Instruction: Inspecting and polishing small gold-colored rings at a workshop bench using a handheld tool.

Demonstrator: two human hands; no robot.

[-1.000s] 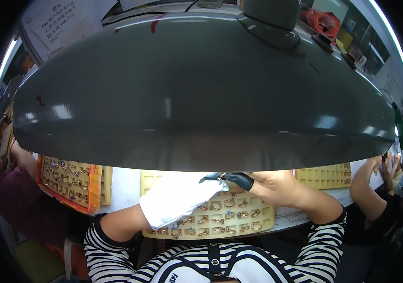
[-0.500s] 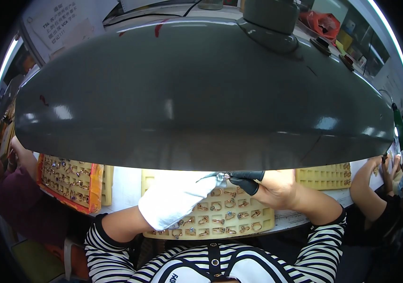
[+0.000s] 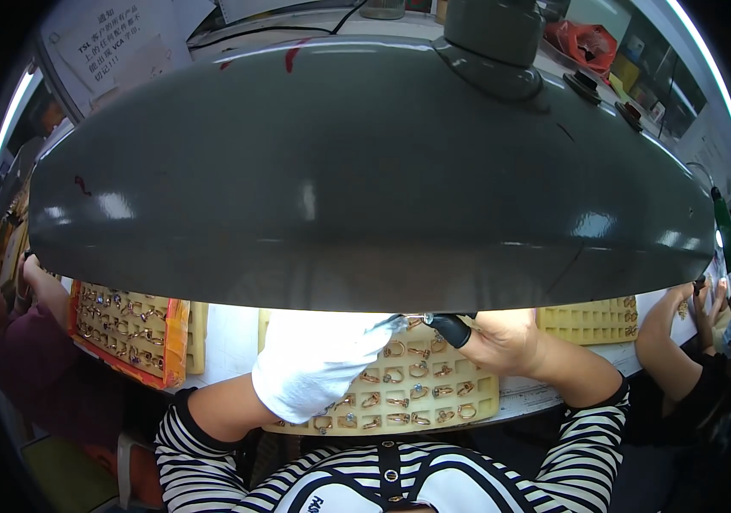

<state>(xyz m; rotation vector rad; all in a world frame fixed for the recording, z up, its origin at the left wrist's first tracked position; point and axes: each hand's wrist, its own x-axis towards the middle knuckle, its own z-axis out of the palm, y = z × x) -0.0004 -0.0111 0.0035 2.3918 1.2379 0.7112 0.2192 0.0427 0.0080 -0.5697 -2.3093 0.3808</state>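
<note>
A dark grey lamp (image 3: 365,179) is filling the upper half of the view, and its lower edge is hiding part of the worker's fingers. Along the bottom, the worker is wearing a black-and-white striped shirt (image 3: 331,474). At the far left, a co-worker's purple sleeve (image 3: 36,329) is showing; at the far right, another's black sleeve (image 3: 686,376) is showing. On the white table (image 3: 220,342), a cream tray (image 3: 487,393) is lying beneath the worker's hands. The left hand (image 3: 323,359), in a white glove, is extending over this tray's left side, its fingertips drawn close together. To the left, a second tray, orange-edged (image 3: 176,342), is holding more rings. The bare right hand (image 3: 502,338) is reaching in from the right, a black cover (image 3: 451,329) sheathing a fingertip and its fingers bending inward. A third tray (image 3: 571,321) is lying beyond it. Rows of gold rings (image 3: 396,402) are standing in the middle tray's slots. Smallest, a shiny piece (image 3: 424,318) is sitting between the two hands' fingertips, just below the lamp; which hand is gripping it, one cannot tell.
</note>
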